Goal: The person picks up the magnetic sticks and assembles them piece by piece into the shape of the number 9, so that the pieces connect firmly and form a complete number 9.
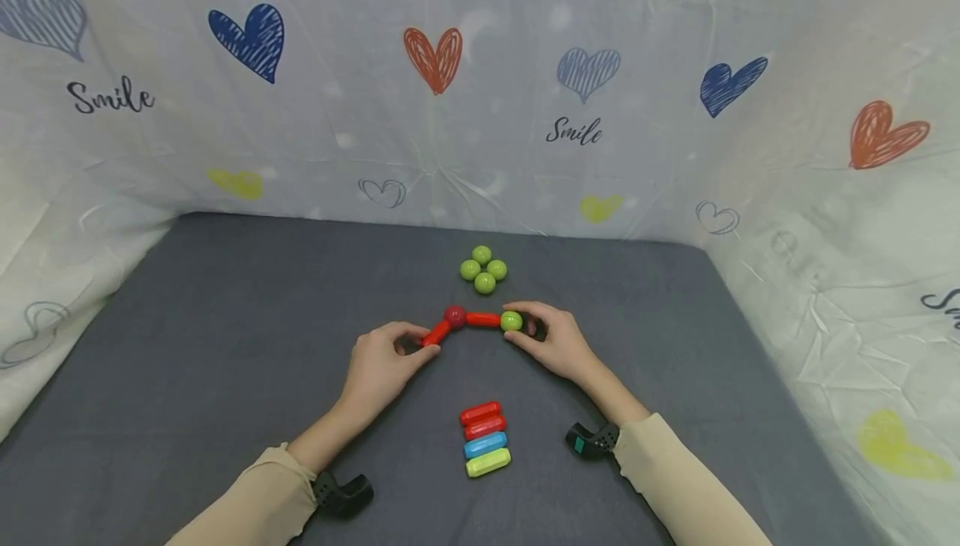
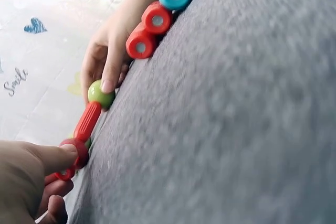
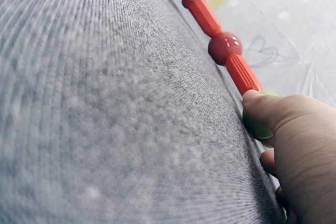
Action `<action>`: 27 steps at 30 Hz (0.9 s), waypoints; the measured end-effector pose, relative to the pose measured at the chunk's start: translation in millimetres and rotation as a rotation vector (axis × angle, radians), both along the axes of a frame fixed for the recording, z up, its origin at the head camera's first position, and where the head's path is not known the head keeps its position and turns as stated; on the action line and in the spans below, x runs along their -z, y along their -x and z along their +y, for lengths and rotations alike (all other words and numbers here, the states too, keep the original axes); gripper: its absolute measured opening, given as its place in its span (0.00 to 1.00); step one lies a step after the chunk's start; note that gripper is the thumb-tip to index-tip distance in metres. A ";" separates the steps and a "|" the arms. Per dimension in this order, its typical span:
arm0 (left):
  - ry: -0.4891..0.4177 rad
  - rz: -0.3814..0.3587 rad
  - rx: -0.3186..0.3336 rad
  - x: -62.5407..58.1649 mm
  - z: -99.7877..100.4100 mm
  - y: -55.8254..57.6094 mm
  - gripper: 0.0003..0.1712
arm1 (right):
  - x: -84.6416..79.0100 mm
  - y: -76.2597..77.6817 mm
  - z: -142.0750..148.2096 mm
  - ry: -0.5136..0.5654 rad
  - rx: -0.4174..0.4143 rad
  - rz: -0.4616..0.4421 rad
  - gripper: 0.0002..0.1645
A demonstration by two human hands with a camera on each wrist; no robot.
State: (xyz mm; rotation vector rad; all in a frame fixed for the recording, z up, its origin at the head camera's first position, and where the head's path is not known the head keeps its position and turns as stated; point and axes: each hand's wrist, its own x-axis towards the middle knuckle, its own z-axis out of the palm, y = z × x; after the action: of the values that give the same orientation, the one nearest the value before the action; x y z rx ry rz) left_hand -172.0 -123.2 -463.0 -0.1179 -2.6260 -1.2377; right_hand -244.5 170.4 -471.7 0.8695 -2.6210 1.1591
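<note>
A short bent chain lies between my two hands: two ridged red rods joined by a dark red ball [image 1: 455,317], with a green ball [image 1: 512,321] at its right end. My left hand [image 1: 384,358] pinches the left red rod [image 1: 437,333] near its free end, between thumb and fingers. On the other side, my right hand [image 1: 558,344] grips the green ball, which meets the right red rod [image 1: 483,320]. From the right wrist, the right thumb partly covers the green ball [image 3: 256,124].
Several loose green balls [image 1: 485,283] cluster beyond the chain on the dark grey cloth [image 1: 285,279]. Closer in, a row holds two red rods [image 1: 484,427], a blue rod [image 1: 485,445] and a yellow-green rod [image 1: 488,463]. Silver discs show on rod ends. A heart-printed white curtain [image 1: 495,162] hangs behind.
</note>
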 end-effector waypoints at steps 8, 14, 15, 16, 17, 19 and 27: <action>0.026 -0.039 0.007 -1.8 16.7 -2.3 0.17 | -1.1 -0.4 0.5 -0.006 0.001 0.002 0.24; 0.057 -0.063 0.010 -1.5 25.5 -1.8 0.19 | -0.6 -0.9 0.5 -0.003 -0.004 0.015 0.24; 0.062 -0.068 0.012 -1.2 26.5 -1.6 0.19 | -0.6 -1.0 0.4 -0.002 -0.005 0.016 0.24; 0.065 -0.074 0.012 -0.9 27.1 -1.4 0.19 | -0.6 -1.1 0.4 -0.002 -0.006 0.017 0.24; 0.066 -0.078 0.013 -0.9 27.6 -1.4 0.19 | -0.8 -1.4 0.3 -0.003 -0.007 0.018 0.24; 0.068 -0.079 0.015 -0.8 28.0 -1.3 0.19 | -0.8 -1.4 0.0 -0.003 -0.010 0.023 0.24; 0.065 -0.070 0.029 -1.5 27.6 -1.9 0.20 | -0.6 -1.0 -0.2 -0.008 -0.002 0.033 0.25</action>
State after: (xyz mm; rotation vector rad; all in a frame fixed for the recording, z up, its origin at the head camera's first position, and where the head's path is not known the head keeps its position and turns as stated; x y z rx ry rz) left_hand -170.1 -95.6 -461.4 -0.1262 -2.7349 -1.1867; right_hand -243.5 170.2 -471.0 0.8855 -2.6012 1.1260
